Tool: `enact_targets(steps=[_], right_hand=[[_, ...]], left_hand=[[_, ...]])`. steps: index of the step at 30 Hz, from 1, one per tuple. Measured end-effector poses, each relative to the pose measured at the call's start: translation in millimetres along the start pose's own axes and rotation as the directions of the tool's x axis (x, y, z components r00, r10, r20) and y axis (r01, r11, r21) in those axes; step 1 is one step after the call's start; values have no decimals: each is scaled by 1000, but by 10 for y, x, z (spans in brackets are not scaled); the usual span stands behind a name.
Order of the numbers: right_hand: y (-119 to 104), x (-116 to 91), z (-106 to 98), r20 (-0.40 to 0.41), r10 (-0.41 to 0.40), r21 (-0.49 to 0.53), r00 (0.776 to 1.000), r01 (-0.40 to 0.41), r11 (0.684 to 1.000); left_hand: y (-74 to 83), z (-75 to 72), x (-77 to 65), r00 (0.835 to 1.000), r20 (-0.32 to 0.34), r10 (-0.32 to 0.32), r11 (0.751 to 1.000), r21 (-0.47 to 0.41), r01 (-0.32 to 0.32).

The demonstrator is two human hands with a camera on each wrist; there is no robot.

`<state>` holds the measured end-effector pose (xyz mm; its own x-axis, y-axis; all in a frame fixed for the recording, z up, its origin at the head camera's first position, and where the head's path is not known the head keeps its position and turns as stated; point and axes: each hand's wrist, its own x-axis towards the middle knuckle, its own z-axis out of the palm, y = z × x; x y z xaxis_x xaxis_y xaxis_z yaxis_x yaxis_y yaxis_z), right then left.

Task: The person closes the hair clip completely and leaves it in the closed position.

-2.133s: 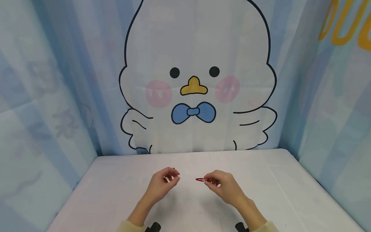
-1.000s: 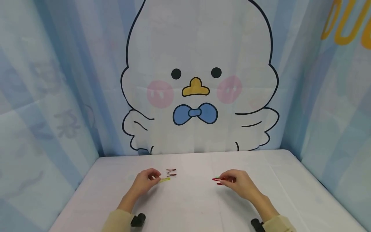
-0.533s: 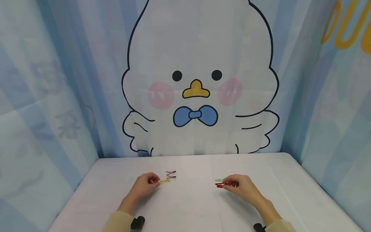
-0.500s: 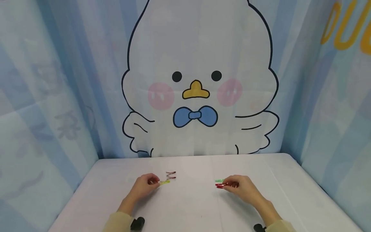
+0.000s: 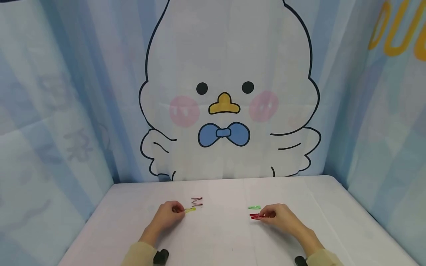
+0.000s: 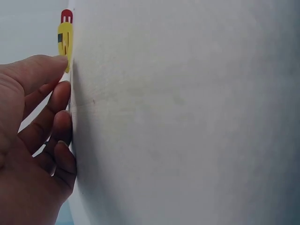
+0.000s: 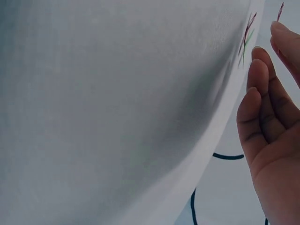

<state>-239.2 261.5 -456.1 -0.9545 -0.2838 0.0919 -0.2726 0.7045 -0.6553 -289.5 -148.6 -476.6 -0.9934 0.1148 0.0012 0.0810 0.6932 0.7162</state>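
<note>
In the head view my left hand (image 5: 169, 215) pinches the near end of a yellow snap hair clip (image 5: 190, 210) low over the table. The left wrist view shows the thumb on this clip, with a red clip end (image 6: 66, 17) just past it. Dark red hair clips (image 5: 197, 204) lie beyond that hand. At the right, my right hand (image 5: 281, 218) pinches a red hair clip (image 7: 280, 11) between thumb and fingers. Close under it lies another red clip (image 7: 248, 30), overlapping it in the head view. A green hair clip (image 5: 254, 207) lies just beyond.
A white-covered table (image 5: 219, 236) lies under both hands. Behind it hangs a curtain (image 5: 226, 159) with a cartoon duck, and more curtains (image 5: 50, 147) close off both sides. Dark wrist camera mounts (image 5: 161, 257) sit by the sleeves.
Both hands have moved apart from the middle, uncovering dark red clips on the left and the green clip on the right. Lately the right hand shifted slightly toward me; the left stayed nearly still.
</note>
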Motion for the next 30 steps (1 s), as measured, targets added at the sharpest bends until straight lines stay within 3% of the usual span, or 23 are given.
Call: enact_targets(steps=[8,18,30], right_hand=[[28,34,35,78,9,6,997,-10,1000],[9,63,63,79,36,-2,996,-36,999],[6,50,55,69,91,-26,993,-89,996]], left_hand=[[-22,3,-32,1000,-11,2,1000,25,-2],[21,17,-20,1000,-18,6,997,71,-4],[18,7,-13,999,-16,40,998,39,-40]])
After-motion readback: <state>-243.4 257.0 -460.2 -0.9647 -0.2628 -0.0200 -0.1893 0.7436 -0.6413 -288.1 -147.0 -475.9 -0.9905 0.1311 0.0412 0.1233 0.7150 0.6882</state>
